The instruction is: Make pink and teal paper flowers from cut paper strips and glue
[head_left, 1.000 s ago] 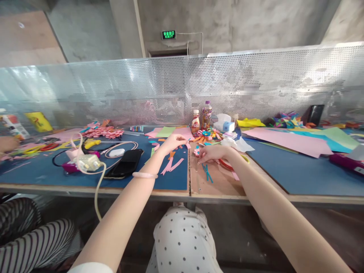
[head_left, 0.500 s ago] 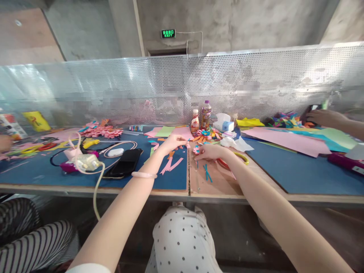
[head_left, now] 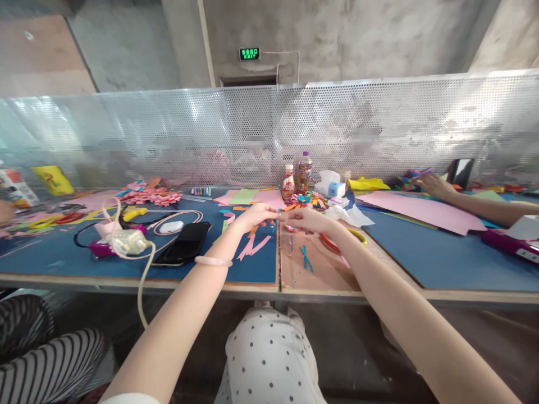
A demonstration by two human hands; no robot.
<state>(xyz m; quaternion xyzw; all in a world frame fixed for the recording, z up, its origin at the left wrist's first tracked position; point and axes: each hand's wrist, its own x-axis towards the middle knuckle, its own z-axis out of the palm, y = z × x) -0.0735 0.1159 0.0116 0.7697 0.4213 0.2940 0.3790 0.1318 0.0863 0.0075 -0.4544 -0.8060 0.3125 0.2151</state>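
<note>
Your left hand (head_left: 257,214) and right hand (head_left: 306,219) meet fingertip to fingertip above the bench (head_left: 320,269), each grip pinching a small paper strip (head_left: 278,212) held clear of the pink scraps (head_left: 255,245) just below.

Where the left hand (head_left: 256,215) and right hand (head_left: 309,219) meet, the grip pinches a small blue paper strip (head_left: 278,214). Just below it lie pink paper strips (head_left: 254,245) on the blue mat (head_left: 63,252), and blue strips (head_left: 306,257) on the bare brown table (head_left: 320,272). A pale pink bracelet (head_left: 213,261) circles the left wrist. Left of the grip sit a black phone (head_left: 183,243) and a white charger (head_left: 126,241). Right of it spreads a large pink sheet (head_left: 421,209), with a yellow sheet (head_left: 369,183) beyond. The lap wears white cloth with black dots (head_left: 269,359).
</note>
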